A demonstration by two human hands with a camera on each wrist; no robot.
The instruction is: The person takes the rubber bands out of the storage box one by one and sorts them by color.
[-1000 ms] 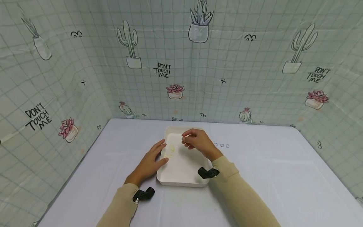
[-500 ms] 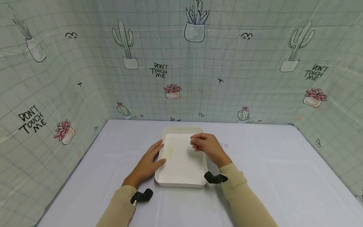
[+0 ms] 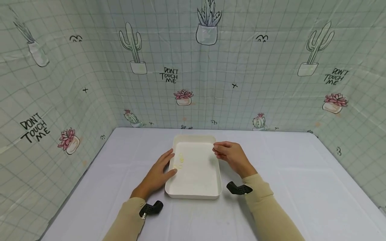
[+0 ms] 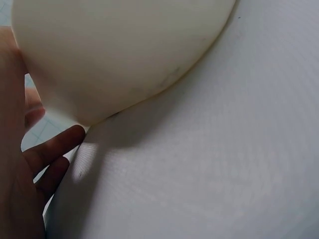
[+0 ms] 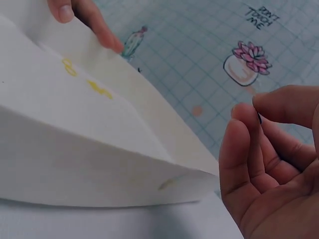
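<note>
Step in hand looks like moving small rings into the white tray (image 3: 193, 187): a few yellowish rings (image 3: 180, 161) lie inside it near its left wall, and the tray sits mid-table, a bit toward the far edge. Left hand (image 3: 158, 172) rests against the tray's left rim, fingers straight and relaxed, thumb at the wall, seemingly steadying it; the left wrist view shows only the tray's outer wall and fingertips beside it. Right hand (image 3: 230, 154) hovers at the tray's right rim near its far right corner, fingers curled, thumb and forefinger pinched close; a thin dark sliver shows between them in the right wrist view, but too small to tell whether it's a ring. Next move probably calls for a fine pinch on another small ring, which are hard to see and easy to fumble. Surface: white cloth-covered table (image 3: 301, 187). Room: a cactus-print backdrop (image 3: 271, 83) with "DON'T TOUCH ME" lettering closes off three sides.
</note>
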